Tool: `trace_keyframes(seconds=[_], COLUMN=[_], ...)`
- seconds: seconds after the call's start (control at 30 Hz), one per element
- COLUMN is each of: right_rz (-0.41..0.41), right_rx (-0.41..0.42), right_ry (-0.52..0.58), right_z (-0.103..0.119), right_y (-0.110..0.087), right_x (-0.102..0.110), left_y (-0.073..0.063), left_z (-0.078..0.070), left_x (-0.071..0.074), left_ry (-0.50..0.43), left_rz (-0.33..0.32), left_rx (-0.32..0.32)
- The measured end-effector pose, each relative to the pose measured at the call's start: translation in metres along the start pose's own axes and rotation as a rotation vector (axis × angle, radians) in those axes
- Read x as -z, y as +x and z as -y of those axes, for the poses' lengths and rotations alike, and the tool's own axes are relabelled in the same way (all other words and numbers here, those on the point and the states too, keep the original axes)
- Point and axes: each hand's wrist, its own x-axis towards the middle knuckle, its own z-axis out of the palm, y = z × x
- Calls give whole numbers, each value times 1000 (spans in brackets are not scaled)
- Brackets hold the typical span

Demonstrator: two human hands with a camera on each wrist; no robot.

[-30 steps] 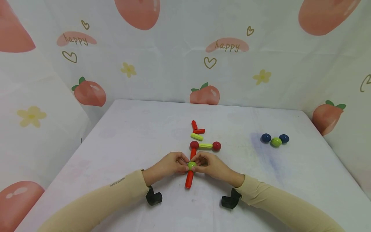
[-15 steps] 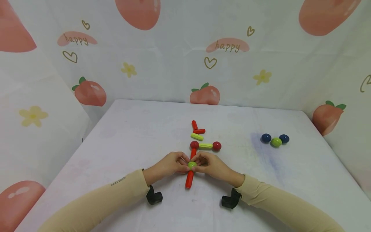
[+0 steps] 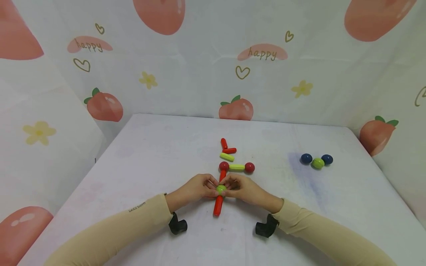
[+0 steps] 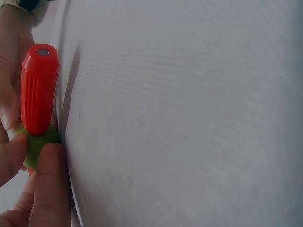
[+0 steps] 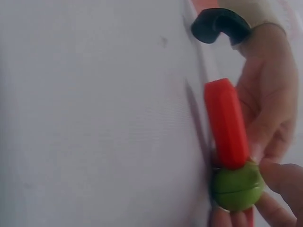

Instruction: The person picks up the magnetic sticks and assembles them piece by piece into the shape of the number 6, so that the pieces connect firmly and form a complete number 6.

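Both hands meet over a green ball [image 3: 221, 190] in the middle of the table. My left hand [image 3: 195, 189] pinches it from the left, and my right hand [image 3: 247, 189] from the right. A red ribbed rod [image 3: 217, 206] sticks out of the ball towards me; the left wrist view shows a grey metal dot at the end of this rod [image 4: 40, 90]. From the ball's far side a second red rod [image 3: 222, 175], partly hidden by fingers, runs to a red ball [image 3: 224, 166]. There a yellow-green rod [image 3: 236, 167] leads right to another red ball [image 3: 249, 167].
Beyond the joined pieces lie a loose yellow-green rod [image 3: 227, 157] and two red rods [image 3: 229, 150]. Two dark blue balls [image 3: 306, 159] and a green ball [image 3: 318, 163] are grouped at the right. The white table [image 3: 159, 147] ends against a patterned cloth backdrop [image 3: 193, 59].
Hardly anything differs: both hands keep their hold on the green ball, and the rods and balls stay in place. The whole head view has shifted very slightly.
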Motion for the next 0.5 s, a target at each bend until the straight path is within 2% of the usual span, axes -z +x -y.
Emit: trace_keyframes(seconds=[0.13, 0.23, 0.5], right_rz=[29, 23, -63], right_rx=[4, -25, -39], right_ry=[-10, -28, -104], right_z=[5, 9, 20], right_y=[-1, -2, -12], right_x=[11, 23, 67], left_y=[0, 0, -2], left_z=[0, 0, -2], left_x=[0, -1, -1], left_ry=[-4, -12, -28], left_rz=[2, 3, -4], left_rx=[1, 3, 28])
